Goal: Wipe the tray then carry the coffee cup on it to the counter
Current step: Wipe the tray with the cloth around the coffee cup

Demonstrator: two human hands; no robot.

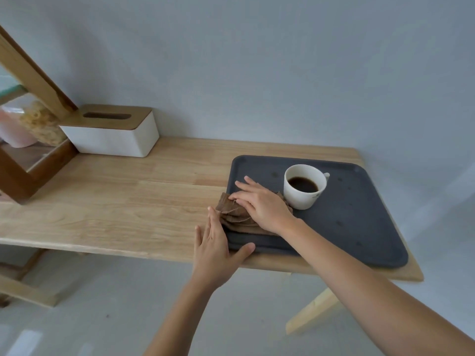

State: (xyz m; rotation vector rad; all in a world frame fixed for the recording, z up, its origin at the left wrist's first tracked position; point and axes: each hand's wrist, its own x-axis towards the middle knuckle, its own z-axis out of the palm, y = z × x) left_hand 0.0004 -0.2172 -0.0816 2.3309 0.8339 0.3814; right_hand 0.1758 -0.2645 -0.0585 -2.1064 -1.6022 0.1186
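Right hand [264,205]: we press it flat, fingers spread, on the brown cloth [235,217] to wipe the tray [359,217] at its left edge.
Left hand [214,246]: open, thumb on the near-left rim, steadying it.
Coffee cup [303,186]: on the tray's far half, just right of the cloth.

a home, it seems, perhaps a dining corner: a light wooden table [128,201] against a plain pale wall [257,60], a white tissue box [113,132] with a wooden lid at the left of the frame, a wood-framed glass cabinet [28,140] holding food packets at far left, and a coffee cup [304,186] on a dark tray [359,214] at the right.
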